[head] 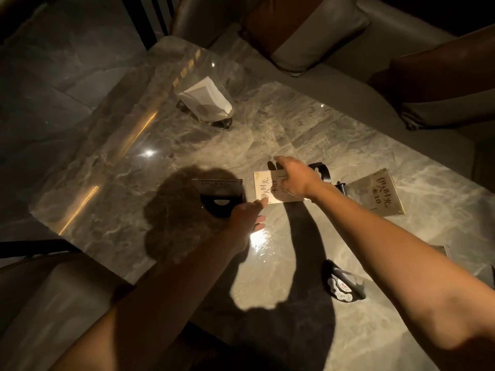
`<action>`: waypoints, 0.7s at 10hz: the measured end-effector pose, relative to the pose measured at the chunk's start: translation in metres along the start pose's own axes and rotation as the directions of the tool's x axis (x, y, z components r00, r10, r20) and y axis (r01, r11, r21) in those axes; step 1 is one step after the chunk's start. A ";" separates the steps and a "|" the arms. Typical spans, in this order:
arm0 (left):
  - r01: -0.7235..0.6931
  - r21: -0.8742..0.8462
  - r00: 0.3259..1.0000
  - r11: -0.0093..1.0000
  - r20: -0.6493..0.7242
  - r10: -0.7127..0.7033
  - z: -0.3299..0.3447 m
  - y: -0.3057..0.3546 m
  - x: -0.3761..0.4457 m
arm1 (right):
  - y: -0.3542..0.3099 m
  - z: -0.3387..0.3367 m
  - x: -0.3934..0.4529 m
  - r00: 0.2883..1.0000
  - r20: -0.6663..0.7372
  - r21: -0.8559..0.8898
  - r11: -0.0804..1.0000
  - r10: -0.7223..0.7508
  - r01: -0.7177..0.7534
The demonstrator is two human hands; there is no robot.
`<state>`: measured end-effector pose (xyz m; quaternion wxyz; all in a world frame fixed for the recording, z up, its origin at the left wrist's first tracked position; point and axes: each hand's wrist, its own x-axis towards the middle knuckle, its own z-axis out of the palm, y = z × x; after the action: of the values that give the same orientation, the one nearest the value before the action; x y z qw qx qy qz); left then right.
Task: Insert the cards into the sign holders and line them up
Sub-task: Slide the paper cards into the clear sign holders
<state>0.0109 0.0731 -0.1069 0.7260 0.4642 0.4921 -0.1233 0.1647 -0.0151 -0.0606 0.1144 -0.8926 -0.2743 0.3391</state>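
A cream card with dark printed characters is at the middle of the marble table. My right hand grips the card from above at its right half. My left hand reaches in from the lower left, one fingertip touching the card's near-left corner and the other fingers loose and apart. Left of the card stands a sign holder with a black base and a card upright in it. A black holder base shows just behind my right wrist. A second card lies flat to the right.
Another black base with round stickers lies on its side near my right forearm. A clear napkin holder with white napkins stands at the far left. Cushioned seats line the far side, and the corner of another card peeks out at the right.
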 end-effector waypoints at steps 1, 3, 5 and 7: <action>0.107 -0.079 0.994 0.991 0.037 -0.104 0.013 -0.001 0.011 | 0.011 -0.002 0.011 0.999 0.046 -0.096 0.995 0.023 -0.019; 0.243 -0.176 0.966 0.954 0.133 -0.222 0.031 -0.003 0.022 | 0.027 0.004 0.023 0.992 0.099 -0.196 0.979 0.076 -0.056; 0.246 -0.249 0.969 0.937 0.091 -0.230 0.032 -0.002 0.028 | 0.032 0.014 0.029 0.996 0.067 -0.260 0.964 0.066 -0.047; 0.119 -0.227 0.992 0.967 0.057 -0.108 0.026 -0.011 0.043 | 0.034 0.021 0.023 0.992 0.012 -0.089 0.988 0.126 -0.124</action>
<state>0.0407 0.0587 -0.1463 0.7774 0.3452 0.5126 -0.1170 0.1786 -0.0297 -0.1020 0.0512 -0.9091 -0.2336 0.3412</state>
